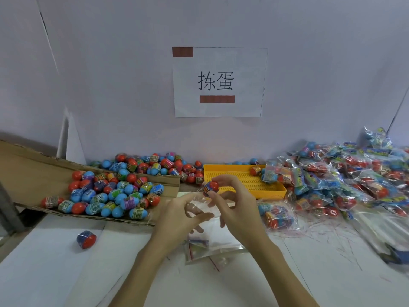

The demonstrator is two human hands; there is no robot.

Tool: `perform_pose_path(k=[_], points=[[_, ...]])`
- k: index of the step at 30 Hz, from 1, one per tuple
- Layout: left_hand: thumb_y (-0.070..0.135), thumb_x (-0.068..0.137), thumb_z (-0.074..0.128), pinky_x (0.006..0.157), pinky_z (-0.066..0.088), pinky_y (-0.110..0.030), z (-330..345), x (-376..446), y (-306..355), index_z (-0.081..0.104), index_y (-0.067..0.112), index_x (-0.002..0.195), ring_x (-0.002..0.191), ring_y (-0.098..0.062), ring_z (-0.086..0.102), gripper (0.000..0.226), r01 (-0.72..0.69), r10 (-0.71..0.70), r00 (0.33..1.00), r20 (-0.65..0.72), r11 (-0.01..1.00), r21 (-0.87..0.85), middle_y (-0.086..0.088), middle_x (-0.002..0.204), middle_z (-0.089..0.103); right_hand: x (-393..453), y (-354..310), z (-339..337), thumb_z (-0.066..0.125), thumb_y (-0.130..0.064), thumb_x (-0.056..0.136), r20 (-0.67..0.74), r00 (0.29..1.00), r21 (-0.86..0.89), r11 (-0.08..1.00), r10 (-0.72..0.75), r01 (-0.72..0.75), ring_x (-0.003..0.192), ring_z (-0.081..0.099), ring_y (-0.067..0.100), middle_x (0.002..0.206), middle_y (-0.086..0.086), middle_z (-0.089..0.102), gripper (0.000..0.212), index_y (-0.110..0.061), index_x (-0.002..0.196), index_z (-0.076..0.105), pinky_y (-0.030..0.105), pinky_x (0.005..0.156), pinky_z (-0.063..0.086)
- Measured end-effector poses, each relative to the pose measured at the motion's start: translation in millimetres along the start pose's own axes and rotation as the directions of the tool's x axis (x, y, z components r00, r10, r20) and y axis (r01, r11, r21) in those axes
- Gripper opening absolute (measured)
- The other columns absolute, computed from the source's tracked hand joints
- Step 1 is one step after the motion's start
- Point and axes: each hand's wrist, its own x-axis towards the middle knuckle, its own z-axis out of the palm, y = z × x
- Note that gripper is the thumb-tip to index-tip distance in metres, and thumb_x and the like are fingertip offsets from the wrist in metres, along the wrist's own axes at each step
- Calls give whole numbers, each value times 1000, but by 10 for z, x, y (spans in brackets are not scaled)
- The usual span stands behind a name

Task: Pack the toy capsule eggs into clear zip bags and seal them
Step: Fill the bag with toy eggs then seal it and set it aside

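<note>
Right hand [232, 202] pinches red-and-blue plastic capsule egg [210, 188] at frame centre, red end pointing upper right; left hand [179, 214] pinches clear zip bag [204, 220], outline hard to make out

Taped to the pale wall [110, 63]: a white paper sign [219, 83] printed with two dark characters, brown tape at its top left corner and lower middle. Below it, at the back of the white bench [55, 262], a yellow perforated tray [243, 180]; to the left, a flattened cardboard sheet [26, 169]. Scattered over the bench's right side: thin red-edged plastic strips [321, 235].
</note>
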Motion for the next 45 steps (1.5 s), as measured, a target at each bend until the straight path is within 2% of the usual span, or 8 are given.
perform_pose_path(k=[5, 10, 16, 23, 28, 34, 40, 45], points=[[41, 80, 86, 53, 61, -37, 8, -5, -17, 70, 38, 115, 56, -15, 74, 39, -8, 8, 999, -41, 1000, -14, 15, 83, 78, -10, -21, 11, 73, -17, 93, 20, 999, -113, 993, -35, 37, 79, 70, 11, 109, -18, 64, 31, -36, 113, 60, 12, 49, 47], [67, 70, 75, 54, 61, -35, 12, -20, 12, 64, 62, 92, 56, -10, 73, 25, -52, 54, 997, -47, 998, 24, 24, 84, 74, -15, -21, 9, 80, -28, 87, 36, 999, -214, 976, -21, 28, 80, 69, -3, 93, -33, 67, 29, -41, 105, 60, 10, 63, 51], [35, 85, 83, 55, 60, -33, 36, -10, 12, 63, 53, 93, 55, -8, 72, 28, -82, 87, 995, -55, 992, 98, 17, 85, 73, -39, 55, 62, 81, -32, 84, 12, 998, -181, 981, 68, -65, 82, 69, 4, 93, -21, 70, 14, -31, 96, 73, 12, 53, 50], [13, 86, 82, 49, 58, -27, 20, -20, 26, 66, 50, 91, 57, -8, 73, 41, -69, 73, 996, -59, 995, 69, 22, 81, 73, -86, -2, 71, 73, -34, 91, 132, 991, -199, 979, -14, 41, 89, 65, -1, 86, -28, 70, 7, -35, 97, 75, 8, 69, 45], [-4, 83, 72, 50, 55, -20, 0, -13, 25, 69, 49, 94, 62, -12, 74, 54, -16, 17, 999, -38, 1000, 25, 19, 80, 74, -111, 15, 128, 73, -38, 88, 164, 985, -228, 969, -63, 100, 94, 62, 4, 103, -27, 68, 15, -38, 103, 72, 10, 70, 44], [-2, 86, 71, 52, 57, -25, 23, 3, -29, 74, 33, 88, 62, -11, 74, 36, 30, -31, 999, 35, 999, 19, 7, 77, 76, -127, 66, 180, 61, -45, 92, 251, 968, -324, 943, 11, 74, 98, 56, 3, 100, -20, 63, 20, -33, 96, 76, 16, 74, 42], [3, 90, 65, 51, 52, -15, 87, -22, -55, 68, 57, 80, 74, 6, 69, 55, -6, 2, 999, 48, 997, 72, 24, 78, 72, -197, 64, 252, 58, -36, 101, 281, 954, -342, 940, 101, 1, 93, 49, 2, 98, -8, 46, 25, -23, 96, 79, 8, 72, 38], [3, 86, 72, 48, 50, -14, 101, -3, -29, 68, 53, 79, 69, 1, 70, 50, -1, 2, 1000, -7, 998, 62, 19, 73, 71, -154, 17, 211, 61, -31, 100, 218, 972, -307, 952, 85, -14, 97, 47, -4, 100, -15, 52, 18, -32, 99, 79, 8, 75, 41]])
